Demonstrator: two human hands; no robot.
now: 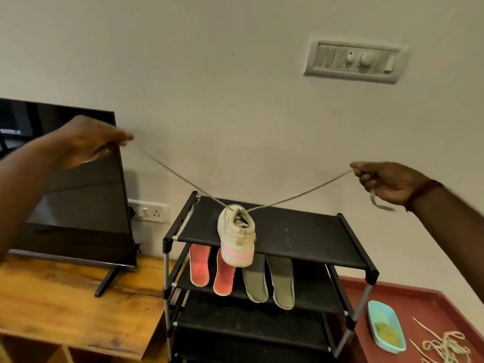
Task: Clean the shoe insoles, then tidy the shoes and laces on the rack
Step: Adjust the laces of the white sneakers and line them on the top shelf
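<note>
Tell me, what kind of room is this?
Probably a living room in somebody's home. There's a television standing on a wooden cabinet, a black shoe rack against the wall, and a switch panel up on the wall.

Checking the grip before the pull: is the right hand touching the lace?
Touching. The head view shows the right hand pinching the lace at its fingers, with the lace's loose end dangling below the hand.
</note>
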